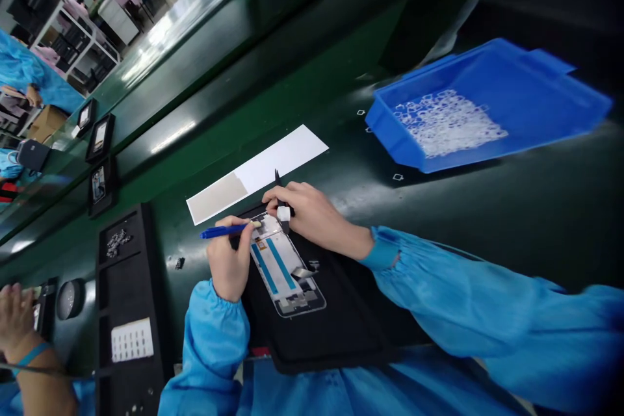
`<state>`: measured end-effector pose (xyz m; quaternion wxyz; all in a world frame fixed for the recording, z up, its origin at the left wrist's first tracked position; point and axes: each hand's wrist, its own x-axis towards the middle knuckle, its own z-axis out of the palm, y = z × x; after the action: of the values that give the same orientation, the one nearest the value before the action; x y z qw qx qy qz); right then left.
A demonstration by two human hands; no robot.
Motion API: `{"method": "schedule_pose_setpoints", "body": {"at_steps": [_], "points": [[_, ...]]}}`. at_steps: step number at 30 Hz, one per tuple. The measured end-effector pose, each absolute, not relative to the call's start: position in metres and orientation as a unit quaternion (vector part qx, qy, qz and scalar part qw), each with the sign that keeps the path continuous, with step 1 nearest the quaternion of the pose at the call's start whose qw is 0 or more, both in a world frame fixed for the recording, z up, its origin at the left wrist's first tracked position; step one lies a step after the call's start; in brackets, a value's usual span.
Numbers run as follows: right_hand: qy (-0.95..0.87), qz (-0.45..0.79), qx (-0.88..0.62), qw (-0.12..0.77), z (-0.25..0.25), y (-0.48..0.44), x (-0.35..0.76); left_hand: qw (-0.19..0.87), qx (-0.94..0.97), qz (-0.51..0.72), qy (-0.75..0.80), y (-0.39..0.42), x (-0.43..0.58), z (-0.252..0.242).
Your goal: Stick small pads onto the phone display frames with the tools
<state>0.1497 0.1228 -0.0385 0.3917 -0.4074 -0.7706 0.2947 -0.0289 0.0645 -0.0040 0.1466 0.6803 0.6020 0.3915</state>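
Note:
An opened phone housing (285, 273) with two blue strips lies on a black tray (341, 331) in front of me. My left hand (230, 266) is closed around a blue pen-like stick (221, 231), whose pale tip is at the housing's upper end. At that same end, my right hand (312, 214) is closed on dark tweezers (277, 177), which point up and away. A white piece (283, 213) shows by the right fingers; whether they grip it I cannot tell. A silvery flap (303, 272) sticks up from the housing's right side.
A blue bin (536, 97) holding many small white frames stands at the right. A white strip (292, 149) lies beyond my hands. Left are a black compartment tray (117, 286) with small parts and another person's hand (17, 315). Phones in black trays (100, 136) sit farther off.

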Motion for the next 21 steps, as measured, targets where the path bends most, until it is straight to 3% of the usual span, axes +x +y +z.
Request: {"method": "schedule_pose_setpoints", "body": {"at_steps": [21], "points": [[-0.76,0.305,-0.4,0.411,-0.037,0.121,0.153,0.171,0.717,0.316,0.598,0.086,-0.024,0.002]]}}
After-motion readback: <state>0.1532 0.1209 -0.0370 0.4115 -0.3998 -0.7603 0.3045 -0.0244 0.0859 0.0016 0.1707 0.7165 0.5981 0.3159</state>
